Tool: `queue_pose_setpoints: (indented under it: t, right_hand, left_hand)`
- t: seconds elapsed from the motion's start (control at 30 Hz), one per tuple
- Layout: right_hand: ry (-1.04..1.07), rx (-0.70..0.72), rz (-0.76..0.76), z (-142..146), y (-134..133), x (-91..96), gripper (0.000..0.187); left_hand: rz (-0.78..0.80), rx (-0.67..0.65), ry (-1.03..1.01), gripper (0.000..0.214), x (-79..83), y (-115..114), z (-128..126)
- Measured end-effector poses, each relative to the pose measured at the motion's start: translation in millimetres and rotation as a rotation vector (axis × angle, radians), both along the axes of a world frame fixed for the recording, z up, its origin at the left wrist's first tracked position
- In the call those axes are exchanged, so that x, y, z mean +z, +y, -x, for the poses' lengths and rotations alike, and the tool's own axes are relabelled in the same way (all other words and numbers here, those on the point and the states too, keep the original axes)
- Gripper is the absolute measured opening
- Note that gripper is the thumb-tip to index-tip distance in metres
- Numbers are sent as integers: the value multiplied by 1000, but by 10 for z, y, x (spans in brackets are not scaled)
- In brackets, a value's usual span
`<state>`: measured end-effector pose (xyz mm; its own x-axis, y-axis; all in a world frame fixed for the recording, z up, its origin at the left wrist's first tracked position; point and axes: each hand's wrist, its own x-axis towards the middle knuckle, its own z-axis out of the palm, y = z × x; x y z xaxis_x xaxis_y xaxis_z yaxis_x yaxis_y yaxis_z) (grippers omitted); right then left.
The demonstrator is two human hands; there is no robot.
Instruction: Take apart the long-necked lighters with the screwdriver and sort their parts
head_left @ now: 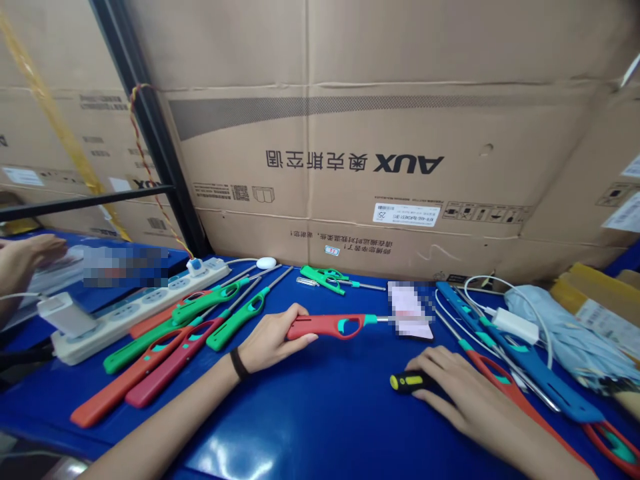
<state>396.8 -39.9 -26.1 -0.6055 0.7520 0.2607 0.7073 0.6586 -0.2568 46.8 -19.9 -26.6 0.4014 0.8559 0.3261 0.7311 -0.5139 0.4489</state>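
My left hand (270, 340) grips the handle end of a red long-reach lighter (333, 325) with a teal trigger, held level just above the blue table (320, 413). The lighter's metal tip points right toward a blurred pink card (410, 310). My right hand (460, 390) lies closed over a screwdriver with a black and yellow handle (407, 381) on the table. A black band circles my left wrist.
Several green, red and magenta lighters (190, 333) lie at the left beside a white power strip (125, 313). Blue and red lighters (525, 367), a white charger (513, 325) and a grey cloth (565, 333) lie at the right. Cardboard boxes (400, 167) wall the back. Another person's hand (25, 260) is at far left.
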Motion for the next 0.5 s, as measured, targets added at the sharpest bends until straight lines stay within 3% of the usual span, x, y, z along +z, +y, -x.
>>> queue_pose_setpoints:
  t: [0.1,0.2,0.27,0.37,0.5]
  right_hand:
    - [152,54,56,252,-116,234,19]
    - [515,64,175,609,-156,469,16]
    - [837,72,251,860,-109,528,17]
    - [1029,77,300,1199,25,444,23]
    - [982,124,363,1480,156,223,30]
  left_hand:
    - [3,-62,40,28,-24,-31,-62]
    - [2,-168,76,28,-42,-67,-153]
    - [13,-248,103,28,-50,-84,-211]
    - [25,-317,127,33,-61,-85,-245]
    - [0,-325,100,45,-65,-49,-177]
